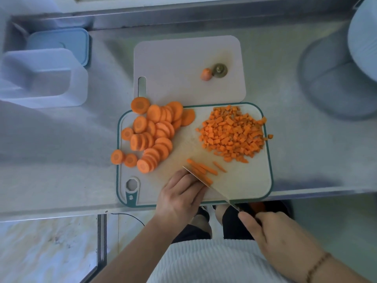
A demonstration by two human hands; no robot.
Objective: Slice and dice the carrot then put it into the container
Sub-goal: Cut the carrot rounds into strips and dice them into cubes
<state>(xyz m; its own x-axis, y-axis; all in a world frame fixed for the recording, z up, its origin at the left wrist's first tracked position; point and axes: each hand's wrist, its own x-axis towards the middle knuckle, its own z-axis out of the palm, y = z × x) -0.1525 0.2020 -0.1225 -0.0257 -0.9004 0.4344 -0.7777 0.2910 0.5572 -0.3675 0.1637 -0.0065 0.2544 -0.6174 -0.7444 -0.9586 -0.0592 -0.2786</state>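
A green-rimmed board (pixel 263 180) lay on a steel counter (pixel 295 144), its far edge overlapping a plain white board (pixel 173 64). On the near board, a heap of carrot rounds (pixel 152 135) was spread over the left half, a few of them hanging past the left edge. A pile of dice (pixel 232 135) was gathered on the right half, with one cube (pixel 270 136) lying just off the right rim. Near the front of the board, a small bundle of carrot sticks (pixel 202 170) was held down by the left hand (pixel 179 197), its fingers curled over the near ends. The knife blade (pixel 206 180) was set across the sticks, just beside those fingertips. The knife handle was gripped by the right hand (pixel 271 233), fingers wrapped around it; a beaded bracelet (pixel 318 264) was worn on that wrist. On the white board, a carrot tip (pixel 206 74) and a stem end (pixel 219 70) were left touching each other. An open white container (pixel 43 78) stood well apart at the far left of the counter, with a blue lid (pixel 59 42) just behind it. A pale bowl (pixel 334 84) was seen at the far right.
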